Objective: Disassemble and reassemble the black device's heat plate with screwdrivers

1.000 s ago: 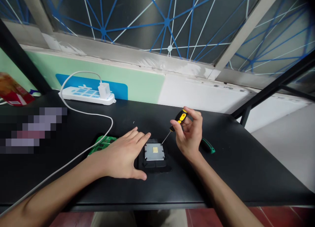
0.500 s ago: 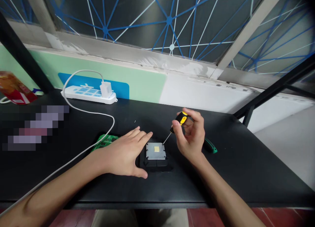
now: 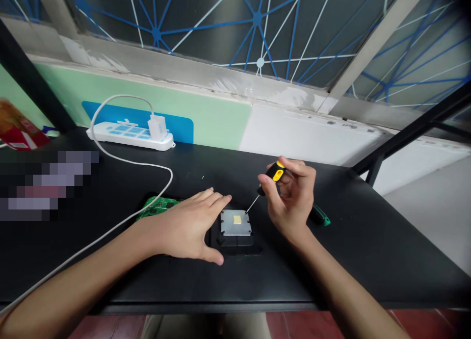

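Observation:
My right hand (image 3: 292, 199) is closed round the black and yellow handle of a screwdriver (image 3: 275, 173). Its thin shaft slants down to the left, and the tip meets the far right corner of a silver metal plate (image 3: 228, 228). A pale yellow square pad (image 3: 237, 220) sits mid-plate, and dark screws line the edges. The plate rests on a black plastic housing (image 3: 239, 249). Flat and with fingers stretched out, my left hand (image 3: 191, 226) lies over the housing's left side, hiding part of it. Behind that hand a green circuit board (image 3: 158, 207) shows partly.
A white cable (image 3: 121, 161) runs from a charger in the power strip (image 3: 132, 137) across the black table (image 3: 353, 260) to the left. A green and black tool handle (image 3: 321, 215) lies beyond my right hand. At far left stands a red and orange packet (image 3: 22, 128).
The view has shifted slightly. The screwdriver's tip stays at the same corner of the plate, my right hand keeps its hold, and my left hand remains spread beside the plate.

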A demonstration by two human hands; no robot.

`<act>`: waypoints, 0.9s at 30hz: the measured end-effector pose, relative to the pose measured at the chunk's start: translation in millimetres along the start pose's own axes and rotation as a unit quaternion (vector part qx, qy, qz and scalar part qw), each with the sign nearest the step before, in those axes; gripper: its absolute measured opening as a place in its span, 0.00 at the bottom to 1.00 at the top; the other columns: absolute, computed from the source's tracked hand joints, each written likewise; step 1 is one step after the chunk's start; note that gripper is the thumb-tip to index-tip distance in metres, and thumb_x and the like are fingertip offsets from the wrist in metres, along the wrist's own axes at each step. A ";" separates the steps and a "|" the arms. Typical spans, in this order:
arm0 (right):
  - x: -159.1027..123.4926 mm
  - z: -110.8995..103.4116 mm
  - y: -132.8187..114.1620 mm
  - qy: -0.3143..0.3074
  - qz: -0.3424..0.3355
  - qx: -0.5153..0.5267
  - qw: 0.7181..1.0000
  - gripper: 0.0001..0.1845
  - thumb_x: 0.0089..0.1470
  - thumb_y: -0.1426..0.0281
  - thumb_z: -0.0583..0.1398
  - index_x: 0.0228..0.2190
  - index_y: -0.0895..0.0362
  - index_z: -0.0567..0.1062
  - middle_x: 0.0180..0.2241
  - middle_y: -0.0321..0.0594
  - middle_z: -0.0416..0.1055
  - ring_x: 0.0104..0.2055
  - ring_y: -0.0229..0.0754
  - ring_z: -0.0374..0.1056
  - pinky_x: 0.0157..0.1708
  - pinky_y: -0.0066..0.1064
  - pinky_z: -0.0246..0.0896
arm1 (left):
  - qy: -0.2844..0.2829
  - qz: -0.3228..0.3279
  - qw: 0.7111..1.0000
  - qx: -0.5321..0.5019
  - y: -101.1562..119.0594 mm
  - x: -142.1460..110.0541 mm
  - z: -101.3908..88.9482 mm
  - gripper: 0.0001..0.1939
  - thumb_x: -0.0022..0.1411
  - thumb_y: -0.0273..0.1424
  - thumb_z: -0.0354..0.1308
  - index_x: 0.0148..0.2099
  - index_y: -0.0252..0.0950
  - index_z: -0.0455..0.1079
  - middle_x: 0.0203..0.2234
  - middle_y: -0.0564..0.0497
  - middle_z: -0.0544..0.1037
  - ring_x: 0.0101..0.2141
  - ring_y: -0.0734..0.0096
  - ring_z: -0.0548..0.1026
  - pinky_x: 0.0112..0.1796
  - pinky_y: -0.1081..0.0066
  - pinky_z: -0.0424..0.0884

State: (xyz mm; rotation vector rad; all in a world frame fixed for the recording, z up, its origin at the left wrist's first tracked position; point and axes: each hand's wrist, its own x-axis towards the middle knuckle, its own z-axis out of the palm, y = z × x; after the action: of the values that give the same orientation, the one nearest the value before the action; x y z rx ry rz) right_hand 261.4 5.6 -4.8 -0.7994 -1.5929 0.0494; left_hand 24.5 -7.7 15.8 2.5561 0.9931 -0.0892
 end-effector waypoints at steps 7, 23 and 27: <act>4.1 -3.6 -12.1 -0.046 0.048 0.024 0.997 0.15 0.69 0.67 0.55 0.56 0.47 0.65 0.48 0.39 0.76 0.31 0.34 0.77 0.31 0.34 0.75 | 0.006 0.004 1.000 -0.020 -2.0 1.1 -0.7 0.62 0.55 0.55 0.70 0.78 0.33 0.42 0.75 0.35 0.48 0.74 0.34 0.45 0.70 0.44 0.51; 24.5 -4.7 3.7 -0.017 -0.086 -0.089 0.992 0.14 0.63 0.62 0.64 0.49 0.48 0.70 0.42 0.38 0.65 0.42 0.42 0.65 0.42 0.41 0.67 | 0.005 -0.001 1.000 0.006 -6.4 1.0 -1.4 0.63 0.54 0.58 0.69 0.78 0.35 0.43 0.75 0.36 0.49 0.74 0.35 0.47 0.70 0.43 0.52; 24.9 -3.6 9.8 0.012 -0.103 -0.077 0.992 0.15 0.61 0.64 0.66 0.48 0.47 0.70 0.39 0.37 0.65 0.41 0.41 0.65 0.40 0.39 0.67 | -0.008 -0.005 1.000 0.011 -6.2 0.9 -2.0 0.65 0.53 0.58 0.70 0.78 0.32 0.42 0.75 0.35 0.48 0.74 0.35 0.45 0.70 0.43 0.51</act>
State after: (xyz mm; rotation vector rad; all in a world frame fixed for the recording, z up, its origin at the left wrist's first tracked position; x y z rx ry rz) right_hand 269.9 24.2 12.8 -0.7479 -1.6636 -0.2335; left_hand 20.9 -2.2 15.3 2.5659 1.0043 -0.1227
